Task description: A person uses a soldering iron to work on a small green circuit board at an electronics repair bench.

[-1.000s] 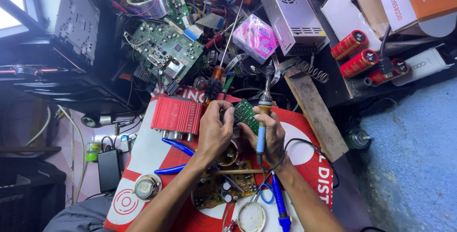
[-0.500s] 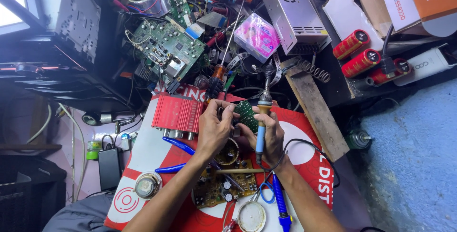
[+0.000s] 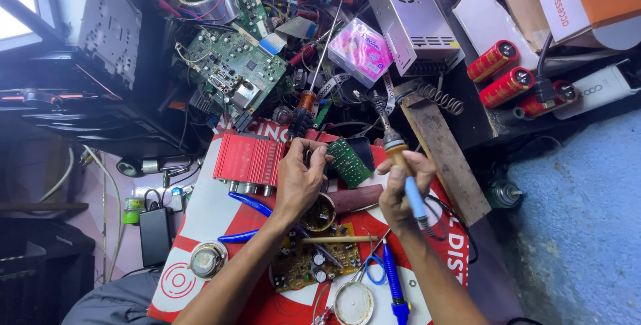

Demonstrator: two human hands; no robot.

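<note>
Small green circuit board lying tilted at the centre of the red-and-white work surface, between the two hands. Right hand is closing fully around the blue handle of a soldering iron, tip pointing up and away from the board. Left hand is curling beside the board's left edge; whether it is gripping anything cannot be told. Red finned case is sitting just left. A larger green board is lying well behind.
</note>
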